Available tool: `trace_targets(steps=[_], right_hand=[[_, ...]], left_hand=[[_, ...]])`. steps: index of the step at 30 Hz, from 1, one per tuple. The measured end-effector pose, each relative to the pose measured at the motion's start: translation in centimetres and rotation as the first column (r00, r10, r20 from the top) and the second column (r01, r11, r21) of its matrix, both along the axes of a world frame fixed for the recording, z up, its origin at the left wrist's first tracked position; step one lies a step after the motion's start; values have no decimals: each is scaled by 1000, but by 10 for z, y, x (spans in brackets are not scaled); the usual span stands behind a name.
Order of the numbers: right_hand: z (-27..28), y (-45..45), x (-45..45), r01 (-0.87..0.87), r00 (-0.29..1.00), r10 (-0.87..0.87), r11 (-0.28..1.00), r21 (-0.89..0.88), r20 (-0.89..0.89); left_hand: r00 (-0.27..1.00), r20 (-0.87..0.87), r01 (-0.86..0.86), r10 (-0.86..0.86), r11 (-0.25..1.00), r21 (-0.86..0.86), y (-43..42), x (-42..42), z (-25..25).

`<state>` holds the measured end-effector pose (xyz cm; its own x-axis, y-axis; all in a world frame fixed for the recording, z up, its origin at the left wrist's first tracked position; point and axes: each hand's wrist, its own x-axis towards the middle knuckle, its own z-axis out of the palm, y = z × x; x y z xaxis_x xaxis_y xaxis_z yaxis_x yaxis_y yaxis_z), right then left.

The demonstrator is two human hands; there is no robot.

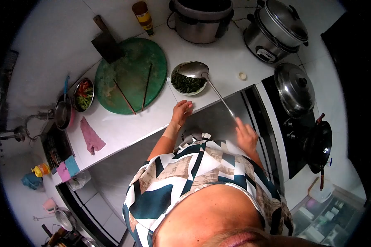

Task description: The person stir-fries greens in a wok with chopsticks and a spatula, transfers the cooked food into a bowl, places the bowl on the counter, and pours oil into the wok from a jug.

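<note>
A long-handled metal ladle [218, 94] is in my right hand [246, 135], whose fingers wrap the end of the handle. Its wide scoop lies over the upper part of a white bowl [198, 91]. Dark green cooked leaves [184, 84] fill that bowl, partly hidden by the scoop. Just in front of the counter edge, my left hand [182, 112] is held with its fingers stretched out, below the bowl and apart from it, with nothing in it.
Left of the bowl, two chopsticks [146, 87] lie on a round green cutting board [130, 76], beside a cleaver [107, 46]. A dish of cut peppers [84, 94] and a pink cloth [91, 136] are farther left. The stove [290, 140], a pot lid [294, 89] and a wok [318, 146] stand right.
</note>
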<state>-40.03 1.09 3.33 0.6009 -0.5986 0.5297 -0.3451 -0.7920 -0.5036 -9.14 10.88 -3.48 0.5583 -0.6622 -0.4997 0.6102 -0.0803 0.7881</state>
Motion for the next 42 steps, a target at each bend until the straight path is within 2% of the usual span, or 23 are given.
trace_targets(steps=[4, 7, 8, 9, 10, 11, 12, 14, 15, 16, 17, 18, 19, 20, 23, 26, 30, 31, 34, 38, 39, 41, 42], right_hand=[[-4, -3, -7, 22, 997, -20, 999, -25, 77], [-5, -2, -13, 73, 989, -88, 990, 119, 123], [-4, -5, -26, 131, 976, -157, 977, 167, 154], [-5, -4, -44, 163, 963, -203, 963, 217, 179], [4, -3, -60, 223, 942, -286, 924, 310, 174], [6, -5, -76, 287, 895, -374, 899, 331, 241], [8, -7, -94, 342, 836, -452, 872, 350, 311], [13, -10, -127, 472, 657, -674, 717, 514, 338], [10, -17, -151, 545, 552, -748, 658, 519, 368], [6, -23, -173, 553, 452, -817, 572, 605, 359], [2, -33, -199, 662, 357, -861, 507, 551, 364], [-1, -45, -227, 754, 263, -889, 431, 495, 374], [2, -54, -257, 796, 230, -916, 372, 477, 330], [14, -6, -167, 895, 219, -920, 323, 309, 326], [1, -19, -222, 980, 109, -988, 125, 151, 110], [-5, -28, -268, 998, -8, -995, -13, 54, -99], [-33, -42, -354, 993, 32, -970, 5, 114, -240], [-30, -40, -365, 992, 43, -965, 11, 125, -257], [-22, -39, -395, 992, 73, -947, 35, 125, -311], [-21, -38, -420, 987, 136, -927, 97, 127, -349], [-16, -38, -424, 984, 162, -916, 120, 134, -368], [-3, -37, -432, 980, 189, -898, 147, 133, -397], [-3, -37, -435, 986, 159, -925, 165, 12, -345]], left_hand=[[1000, -17, -8, 7, 1000, -25, 11, -1, -11], [995, -75, 48, -60, 988, -144, 18, 7, -29], [997, -66, 43, -49, 995, -91, 15, 0, -26], [990, -94, 85, -104, 979, -187, 19, -2, -43], [991, -99, 82, -92, 991, -105, 18, -16, -27], [974, -90, 198, -210, 972, -123, 16, -8, -47], [975, -107, 191, -194, 981, -39, 8, -10, -51], [924, -207, 326, -321, 945, -8, -5, -10, -58], [901, -183, 412, -394, 909, 71, -18, -19, -59], [882, -157, 465, -443, 873, 148, -27, -24, -61], [728, -162, 659, -666, 745, -106, -36, -19, -82], [801, -51, 599, -597, 795, 94, -46, -63, -45], [781, -28, 622, -624, 772, 132, -60, -82, -40], [742, -64, 670, -668, 742, 20, -40, 0, -96], [783, 38, 615, -621, 781, 108, -64, -37, -61], [746, 26, 665, -665, 746, 29, -81, -48, -62], [808, 38, 588, -587, 809, -14, -84, -124, -57], [766, -66, 634, -639, 769, -77, -89, -129, -71], [753, 40, 656, -657, 742, -139, -81, -186, -80], [751, 87, 657, -654, 754, -6, -77, -251, -75], [733, 44, 677, -679, 734, 55, -77, -262, -64], [629, 291, 750, -721, 661, 14, -79, -280, -82], [677, 179, 720, -714, 693, 36, -77, -281, -84]])
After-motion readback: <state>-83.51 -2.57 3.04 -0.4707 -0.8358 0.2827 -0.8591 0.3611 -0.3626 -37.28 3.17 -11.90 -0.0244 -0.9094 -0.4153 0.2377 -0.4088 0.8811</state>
